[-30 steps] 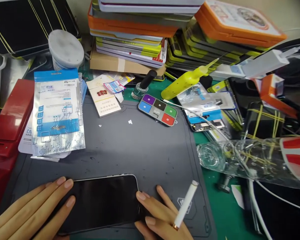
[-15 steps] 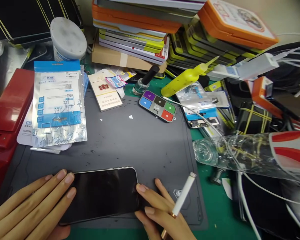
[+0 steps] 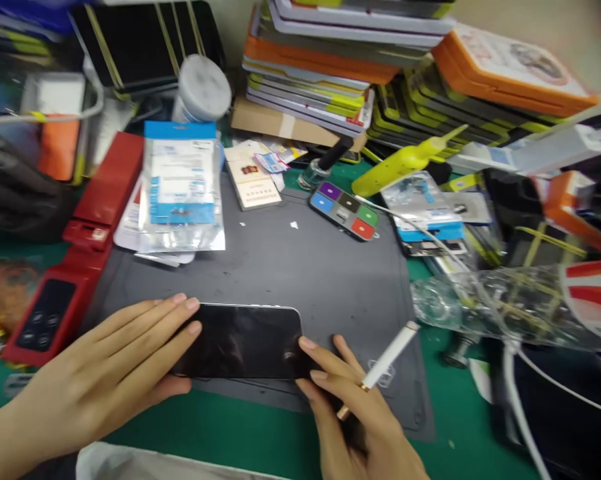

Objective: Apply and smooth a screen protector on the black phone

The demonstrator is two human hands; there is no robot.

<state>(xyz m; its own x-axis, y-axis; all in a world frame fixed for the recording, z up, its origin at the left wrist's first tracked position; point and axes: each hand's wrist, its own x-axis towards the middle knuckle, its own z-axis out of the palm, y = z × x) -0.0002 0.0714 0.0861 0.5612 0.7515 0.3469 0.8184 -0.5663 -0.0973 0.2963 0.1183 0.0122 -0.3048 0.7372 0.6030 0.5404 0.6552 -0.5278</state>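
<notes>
Two hands steady a dark phone on the grey mat.

Head view: black glass-fronted smartphone [image 3: 240,341] at 6 o'clock; left hand [image 3: 115,373] fingers flat on its 9 o'clock end, right hand [image 3: 350,407] fingertips at 3 o'clock, clamping a white cigarette [image 3: 387,357], whose ash could foul the glass.

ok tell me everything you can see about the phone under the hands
The phone is a dark slab with a glossy black screen that is off, rounded corners and a thin silvery edge. It lies flat, face up and lengthwise, near the front edge of the grey work mat. The left hand covers its left end with fingers spread flat; the right hand touches its right end with its fingertips while holding a white cigarette between two fingers.
</notes>
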